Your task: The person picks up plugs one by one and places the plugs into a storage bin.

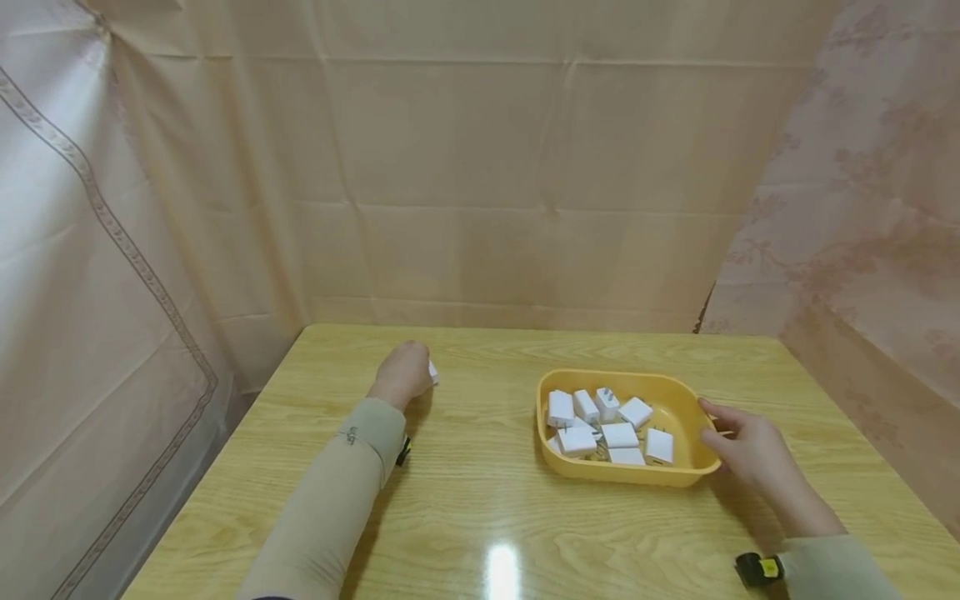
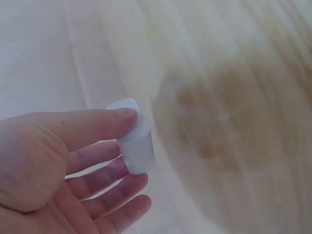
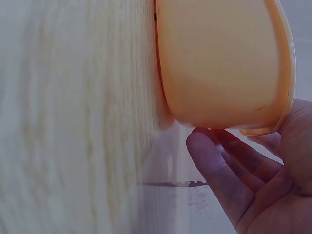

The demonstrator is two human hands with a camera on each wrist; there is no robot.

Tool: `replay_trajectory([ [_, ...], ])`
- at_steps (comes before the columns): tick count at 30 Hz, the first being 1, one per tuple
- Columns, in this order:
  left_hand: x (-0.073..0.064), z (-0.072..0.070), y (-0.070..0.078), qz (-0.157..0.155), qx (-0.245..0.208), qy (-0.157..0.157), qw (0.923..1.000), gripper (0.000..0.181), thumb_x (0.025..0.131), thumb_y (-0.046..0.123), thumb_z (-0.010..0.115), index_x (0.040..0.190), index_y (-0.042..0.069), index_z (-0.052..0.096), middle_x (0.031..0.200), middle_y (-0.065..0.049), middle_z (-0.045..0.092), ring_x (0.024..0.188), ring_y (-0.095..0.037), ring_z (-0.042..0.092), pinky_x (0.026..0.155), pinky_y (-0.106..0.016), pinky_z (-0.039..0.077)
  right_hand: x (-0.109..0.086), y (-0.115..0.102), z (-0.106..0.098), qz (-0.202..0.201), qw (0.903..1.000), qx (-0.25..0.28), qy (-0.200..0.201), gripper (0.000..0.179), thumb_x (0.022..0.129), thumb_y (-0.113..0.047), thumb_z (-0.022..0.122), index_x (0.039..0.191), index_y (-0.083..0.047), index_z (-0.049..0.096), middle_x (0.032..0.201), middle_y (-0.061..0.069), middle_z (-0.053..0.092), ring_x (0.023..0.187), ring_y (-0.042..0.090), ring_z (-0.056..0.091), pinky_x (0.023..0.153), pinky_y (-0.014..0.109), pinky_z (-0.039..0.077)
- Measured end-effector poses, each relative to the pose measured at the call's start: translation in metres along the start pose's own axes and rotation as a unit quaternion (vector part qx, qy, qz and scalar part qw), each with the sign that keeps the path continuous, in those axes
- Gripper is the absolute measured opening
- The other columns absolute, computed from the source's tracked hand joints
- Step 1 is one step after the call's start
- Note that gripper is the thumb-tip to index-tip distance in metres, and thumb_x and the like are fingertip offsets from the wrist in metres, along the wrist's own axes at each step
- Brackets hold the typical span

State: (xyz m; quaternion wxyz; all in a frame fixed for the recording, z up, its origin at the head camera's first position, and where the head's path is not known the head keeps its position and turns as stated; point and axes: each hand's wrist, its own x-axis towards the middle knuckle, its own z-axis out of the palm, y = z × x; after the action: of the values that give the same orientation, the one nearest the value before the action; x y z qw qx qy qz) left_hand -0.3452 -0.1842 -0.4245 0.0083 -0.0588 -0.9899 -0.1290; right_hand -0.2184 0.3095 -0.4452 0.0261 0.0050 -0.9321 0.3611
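My left hand [image 1: 402, 372] is over the left back part of the table [image 1: 465, 508]. Its thumb and fingers pinch a white phone charger [image 2: 138, 148], mostly hidden by the hand in the head view. On the right, my right hand [image 1: 753, 450] grips the right end of a yellow plastic basket [image 1: 630, 473]. In the right wrist view, its fingertips [image 3: 200, 141] touch the basket's outer wall. Several white chargers [image 1: 619, 435] lie jumbled inside the basket, some with metal prongs showing. They sit mostly toward its left and middle.
A beige cloth curtain [image 1: 450, 167] hangs behind the table's back edge. Pale patterned cloth [image 1: 885, 200] covers the right side, and a white cloth with a patterned band [image 1: 112, 225] hangs at the left. Bare wood lies between the left hand and the basket.
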Motion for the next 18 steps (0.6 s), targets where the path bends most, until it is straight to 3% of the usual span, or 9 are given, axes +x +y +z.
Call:
replay_trajectory([
  [4,-0.002,-0.006,0.006,0.02,0.0,0.016,0.9997,0.041,0.085,0.013,0.083,0.12,-0.003,0.07,0.118,-0.02,0.065,0.099,-0.031,0.063,0.088,-0.045,0.055,0.002,0.0,-0.001,0.005,1.0,0.0,-0.006,0.059,0.098,-0.014,0.061,0.151,0.004,0.042,0.121,0.034,0.062,0.078,0.022,0.064,0.055,0.034,0.056],
  [9,-0.005,-0.013,0.015,0.048,-0.004,0.028,0.9984,0.021,0.087,0.005,0.076,0.107,0.001,0.073,0.107,-0.015,0.067,0.093,-0.027,0.063,0.083,-0.041,0.055,0.004,-0.001,-0.002,0.009,0.9999,0.001,-0.015,0.059,0.098,-0.013,0.061,0.151,0.005,0.042,0.124,0.036,0.06,0.085,0.026,0.066,0.058,0.034,0.058],
  [18,-0.006,-0.02,0.03,0.08,0.027,0.031,0.9959,0.032,0.09,0.013,0.077,0.119,0.001,0.071,0.116,-0.014,0.068,0.104,-0.029,0.064,0.089,-0.04,0.056,0.006,-0.003,-0.003,-0.019,0.9997,-0.016,-0.008,0.058,0.094,-0.01,0.063,0.146,0.009,0.047,0.12,0.035,0.062,0.09,0.031,0.069,0.055,0.033,0.058],
])
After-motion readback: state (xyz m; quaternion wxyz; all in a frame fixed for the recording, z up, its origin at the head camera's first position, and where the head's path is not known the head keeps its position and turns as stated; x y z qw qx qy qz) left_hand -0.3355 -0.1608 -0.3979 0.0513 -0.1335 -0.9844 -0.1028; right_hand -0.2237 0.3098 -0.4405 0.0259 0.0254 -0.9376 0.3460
